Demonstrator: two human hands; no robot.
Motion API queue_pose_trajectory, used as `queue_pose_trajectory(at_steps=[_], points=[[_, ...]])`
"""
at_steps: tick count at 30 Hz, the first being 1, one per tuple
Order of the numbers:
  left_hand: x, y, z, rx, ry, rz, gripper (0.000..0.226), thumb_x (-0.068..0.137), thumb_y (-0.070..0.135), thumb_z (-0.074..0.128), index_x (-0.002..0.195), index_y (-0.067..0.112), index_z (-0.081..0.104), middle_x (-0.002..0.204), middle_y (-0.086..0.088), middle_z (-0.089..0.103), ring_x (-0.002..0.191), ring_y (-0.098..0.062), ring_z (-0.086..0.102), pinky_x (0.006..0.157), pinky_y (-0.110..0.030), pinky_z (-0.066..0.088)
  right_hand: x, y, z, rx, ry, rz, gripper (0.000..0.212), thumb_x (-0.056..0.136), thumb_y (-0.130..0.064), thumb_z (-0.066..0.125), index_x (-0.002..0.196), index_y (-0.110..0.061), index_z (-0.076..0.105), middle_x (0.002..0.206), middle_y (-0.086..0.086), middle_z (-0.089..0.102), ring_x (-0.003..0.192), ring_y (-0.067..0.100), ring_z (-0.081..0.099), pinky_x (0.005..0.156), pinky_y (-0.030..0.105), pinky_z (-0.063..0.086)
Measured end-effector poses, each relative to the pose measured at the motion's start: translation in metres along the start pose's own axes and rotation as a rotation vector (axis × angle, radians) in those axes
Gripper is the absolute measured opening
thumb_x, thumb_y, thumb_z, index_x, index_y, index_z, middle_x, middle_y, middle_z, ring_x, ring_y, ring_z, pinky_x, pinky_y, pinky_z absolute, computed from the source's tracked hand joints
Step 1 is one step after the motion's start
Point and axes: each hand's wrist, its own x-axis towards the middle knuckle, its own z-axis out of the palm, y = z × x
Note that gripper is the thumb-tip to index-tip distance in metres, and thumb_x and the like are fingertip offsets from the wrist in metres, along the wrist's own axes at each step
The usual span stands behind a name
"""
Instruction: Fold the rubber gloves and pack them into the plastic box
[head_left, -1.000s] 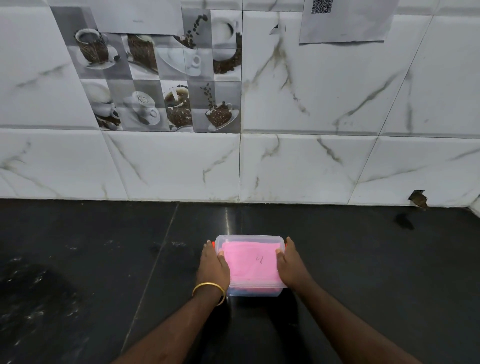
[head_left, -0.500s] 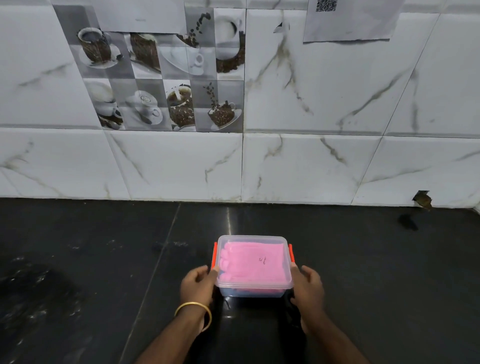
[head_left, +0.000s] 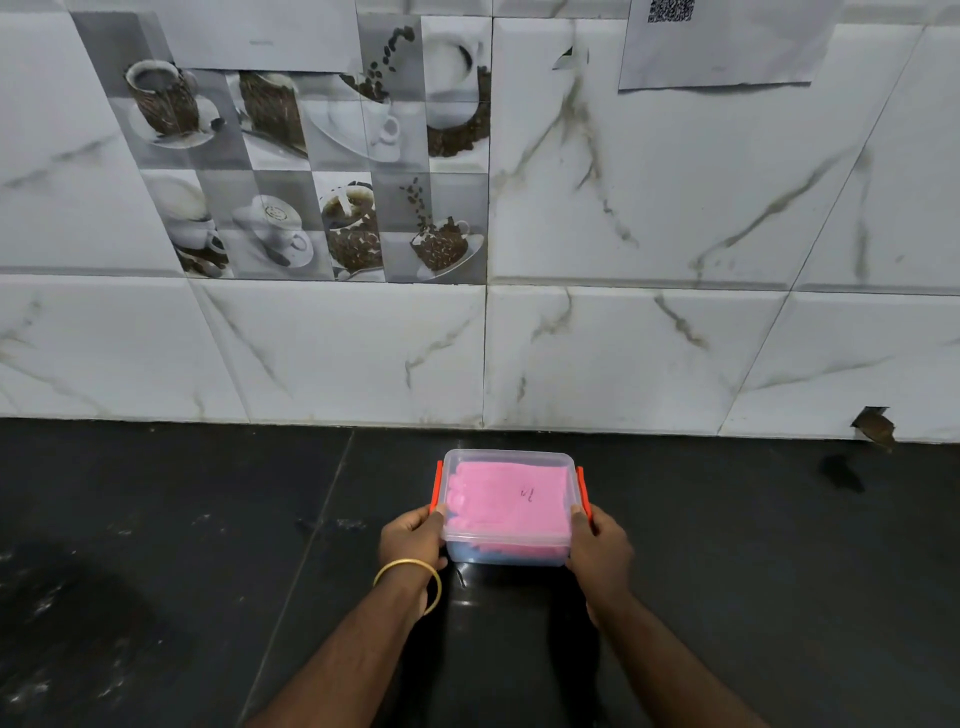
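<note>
A clear plastic box (head_left: 506, 553) with a lid on top and orange side clips stands on the black counter. Folded pink rubber gloves (head_left: 506, 501) show through the lid, with something blue under them at the near edge. My left hand (head_left: 413, 540), with a gold bangle at the wrist, grips the box's near left side by the left clip. My right hand (head_left: 600, 545) grips the near right side by the right clip.
The black counter (head_left: 208, 571) runs left and right of the box, with pale smudges at the far left. A white marble-tiled wall (head_left: 623, 338) rises just behind the box. A small brown chip (head_left: 875, 427) marks the wall's base at right.
My hands slid from the top sides of the lid back to the box's near corners. The orange clips, hidden before, now show on both sides.
</note>
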Motion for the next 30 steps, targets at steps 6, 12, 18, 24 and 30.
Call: queue_pose_trajectory(at_steps=[6,12,18,24,30], points=[[0.043,0.022,0.03,-0.028,0.023,0.003,0.013,0.088,0.018,0.067,0.076,0.016,0.068,0.071,-0.016,0.063,0.054,-0.022,0.051,0.045,-0.024,0.045,0.056,-0.015,0.025,-0.067,0.0,-0.026,0.028,0.098,-0.028,0.05,0.111,-0.014,0.07,0.101,0.008,0.072,0.092,0.025,0.066,0.086,0.042,0.055],[0.077,0.031,0.05,-0.07,0.033,0.001,0.011,0.087,0.022,0.069,0.089,0.012,0.072,0.073,-0.012,0.068,0.06,-0.021,0.058,0.05,-0.026,0.049,0.097,-0.023,0.041,-0.1,-0.001,-0.063,0.026,0.097,-0.027,0.049,0.103,-0.014,0.07,0.094,0.007,0.071,0.088,0.026,0.066,0.084,0.043,0.055],[0.091,0.039,0.062,-0.11,0.033,-0.013,0.014,0.088,0.025,0.068,0.096,0.014,0.071,0.083,-0.014,0.071,0.069,-0.024,0.062,0.054,-0.028,0.05,0.119,-0.024,0.049,-0.115,-0.002,-0.107,0.027,0.098,-0.026,0.048,0.103,-0.013,0.07,0.094,0.007,0.069,0.087,0.025,0.063,0.081,0.033,0.051],[0.094,0.043,0.065,-0.135,0.046,-0.021,0.009,0.087,0.022,0.069,0.092,0.016,0.071,0.083,-0.014,0.072,0.064,-0.022,0.064,0.048,-0.025,0.052,0.124,-0.022,0.054,-0.107,0.008,-0.117,0.028,0.099,-0.029,0.047,0.105,-0.014,0.07,0.09,0.003,0.067,0.084,0.021,0.064,0.075,0.031,0.05],[0.098,0.049,0.067,0.234,0.081,0.1,0.018,0.09,0.022,0.062,0.1,0.009,0.068,0.102,-0.019,0.071,0.086,-0.032,0.066,0.076,-0.04,0.057,0.127,-0.023,0.053,-0.222,-0.067,-0.047,0.042,0.101,-0.036,0.04,0.121,-0.007,0.062,0.115,0.017,0.067,0.109,0.035,0.062,0.092,0.037,0.049]])
